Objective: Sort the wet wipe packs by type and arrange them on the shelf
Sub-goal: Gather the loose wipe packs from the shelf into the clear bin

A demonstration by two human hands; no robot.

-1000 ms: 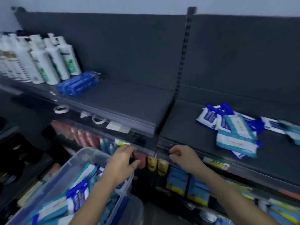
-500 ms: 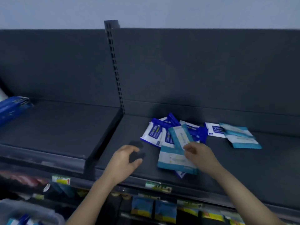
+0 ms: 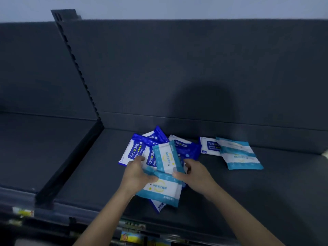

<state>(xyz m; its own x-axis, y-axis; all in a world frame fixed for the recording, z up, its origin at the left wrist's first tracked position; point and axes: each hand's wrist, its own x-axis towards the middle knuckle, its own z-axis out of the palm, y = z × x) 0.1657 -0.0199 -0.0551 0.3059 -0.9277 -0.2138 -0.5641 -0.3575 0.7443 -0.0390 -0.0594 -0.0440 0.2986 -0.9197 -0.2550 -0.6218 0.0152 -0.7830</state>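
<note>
1. Left hand [image 3: 136,172] curls its fingers round the left edge of the near light-blue pack [image 3: 160,189], on the dark shelf [image 3: 266,192]
2. Right hand [image 3: 194,174] pinches the second light-blue pack [image 3: 166,157], overlapping its far edge
3. Dark-blue packs [image 3: 134,150] lie under both, spreading far-left; two more pale packs [image 3: 239,155] sit to the right

A pale wall [image 3: 177,6] runs above a dark grey back panel [image 3: 195,68]. A black slotted upright [image 3: 74,55] slants down the panel at the left. Low in front sit small price tags [image 3: 23,212], and near them a blurred yellow-and-blue packet [image 3: 130,237].
</note>
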